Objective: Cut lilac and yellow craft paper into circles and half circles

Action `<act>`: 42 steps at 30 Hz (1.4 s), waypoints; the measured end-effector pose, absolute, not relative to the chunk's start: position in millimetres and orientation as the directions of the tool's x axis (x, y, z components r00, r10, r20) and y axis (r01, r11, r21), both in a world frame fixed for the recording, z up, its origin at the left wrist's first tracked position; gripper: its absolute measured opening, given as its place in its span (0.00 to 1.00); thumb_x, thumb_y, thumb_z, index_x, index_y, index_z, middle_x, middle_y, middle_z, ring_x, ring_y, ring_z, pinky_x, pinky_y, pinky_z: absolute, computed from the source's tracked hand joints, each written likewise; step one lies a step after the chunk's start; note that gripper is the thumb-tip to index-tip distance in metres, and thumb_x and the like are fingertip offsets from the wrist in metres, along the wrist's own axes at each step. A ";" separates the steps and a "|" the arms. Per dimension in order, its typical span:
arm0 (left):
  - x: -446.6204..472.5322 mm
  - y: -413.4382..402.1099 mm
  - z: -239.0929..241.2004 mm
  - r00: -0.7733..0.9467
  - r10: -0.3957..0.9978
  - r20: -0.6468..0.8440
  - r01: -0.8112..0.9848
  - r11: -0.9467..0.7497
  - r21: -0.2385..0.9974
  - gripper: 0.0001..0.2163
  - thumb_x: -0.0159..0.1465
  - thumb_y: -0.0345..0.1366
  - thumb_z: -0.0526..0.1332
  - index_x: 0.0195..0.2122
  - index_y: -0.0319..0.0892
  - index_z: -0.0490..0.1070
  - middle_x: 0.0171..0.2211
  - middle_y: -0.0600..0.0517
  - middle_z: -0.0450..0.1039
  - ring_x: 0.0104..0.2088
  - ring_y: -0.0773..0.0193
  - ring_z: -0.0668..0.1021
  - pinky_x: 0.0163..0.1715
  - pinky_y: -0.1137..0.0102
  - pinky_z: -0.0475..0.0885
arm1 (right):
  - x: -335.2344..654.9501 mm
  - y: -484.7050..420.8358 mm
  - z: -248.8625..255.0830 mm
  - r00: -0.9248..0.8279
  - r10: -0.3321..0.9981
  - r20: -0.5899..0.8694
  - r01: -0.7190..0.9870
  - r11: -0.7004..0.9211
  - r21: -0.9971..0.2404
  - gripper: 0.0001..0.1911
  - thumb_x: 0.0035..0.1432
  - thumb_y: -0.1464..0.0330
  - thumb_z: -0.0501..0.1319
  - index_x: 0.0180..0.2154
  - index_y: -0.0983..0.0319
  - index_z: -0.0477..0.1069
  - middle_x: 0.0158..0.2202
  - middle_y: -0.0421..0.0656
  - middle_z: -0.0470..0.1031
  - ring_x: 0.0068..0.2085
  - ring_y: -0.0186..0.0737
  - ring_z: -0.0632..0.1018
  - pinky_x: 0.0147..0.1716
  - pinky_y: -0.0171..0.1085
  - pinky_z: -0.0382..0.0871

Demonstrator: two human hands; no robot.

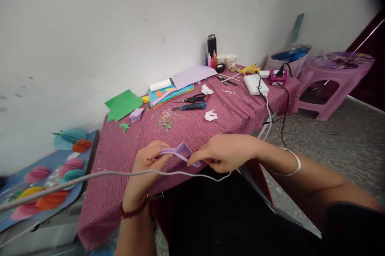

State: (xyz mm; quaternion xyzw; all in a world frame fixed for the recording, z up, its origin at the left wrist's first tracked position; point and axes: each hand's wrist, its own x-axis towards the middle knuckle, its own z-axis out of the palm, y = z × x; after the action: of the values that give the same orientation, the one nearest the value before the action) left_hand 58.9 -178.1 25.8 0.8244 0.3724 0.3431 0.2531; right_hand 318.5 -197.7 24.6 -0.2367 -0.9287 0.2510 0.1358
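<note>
Left grip: we are pinching one end of the lilac paper strip [177, 151] between the thumb and fingertips of our left hand [148, 162], closed firmly on it.
Right grip: our right hand [222, 154] is clamping the other end, with the fingers curled down over the paper.
Strip's place: it is spanning the gap between both hands, bent up into a low peak, and hovering over the near edge of the tabletop [186, 128] without resting on the cloth.
Strip against grip: the ends are sitting inside both pinches, and the peaked middle is standing free between them.
Doing it well: we are judging that the bend calls for even pressure from both sides. The edges need lining up before any crease is pressed, and our fingertips should stay near the ends so the paper is not crumpling.
Watching for: a white cable [120, 174] is running just under our hands and could snag.
Further back: the scissors [192, 98] and the stack of coloured paper [168, 91] are lying well apart from us.
</note>
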 end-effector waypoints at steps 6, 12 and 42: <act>53.2 -180.8 49.3 0.618 0.684 0.388 0.455 -0.713 0.533 0.07 0.60 0.35 0.62 0.27 0.44 0.77 0.28 0.49 0.76 0.29 0.63 0.76 0.28 0.70 0.71 | 314.1 -194.2 58.0 -0.861 0.486 0.150 0.399 0.828 -0.395 0.20 0.50 0.78 0.55 0.45 0.60 0.70 0.24 0.38 0.71 0.22 0.33 0.66 0.22 0.33 0.53; 40.0 -189.1 50.6 0.604 0.681 0.413 0.470 -0.724 0.506 0.06 0.60 0.34 0.62 0.27 0.45 0.77 0.27 0.50 0.76 0.28 0.64 0.77 0.26 0.71 0.72 | 302.8 -196.9 59.7 -0.906 0.396 0.147 0.346 0.895 -0.280 0.27 0.48 0.78 0.57 0.51 0.57 0.70 0.21 0.36 0.72 0.19 0.33 0.64 0.20 0.34 0.48; -13.6 -191.2 -26.3 -0.260 0.917 0.302 0.505 -0.137 0.852 0.13 0.52 0.45 0.66 0.24 0.39 0.77 0.14 0.56 0.65 0.17 0.66 0.66 0.15 0.74 0.60 | 307.5 -93.5 4.7 -0.558 0.806 0.197 0.663 0.575 -0.479 0.21 0.63 0.72 0.55 0.58 0.65 0.63 0.42 0.45 0.77 0.40 0.32 0.77 0.40 0.32 0.69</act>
State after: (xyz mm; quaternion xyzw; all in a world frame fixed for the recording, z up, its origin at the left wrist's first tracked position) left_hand -13.6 -191.2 -26.3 0.5709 0.6226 0.4925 0.2093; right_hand 307.5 -93.5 4.7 -0.4250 -0.8643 0.1781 0.2014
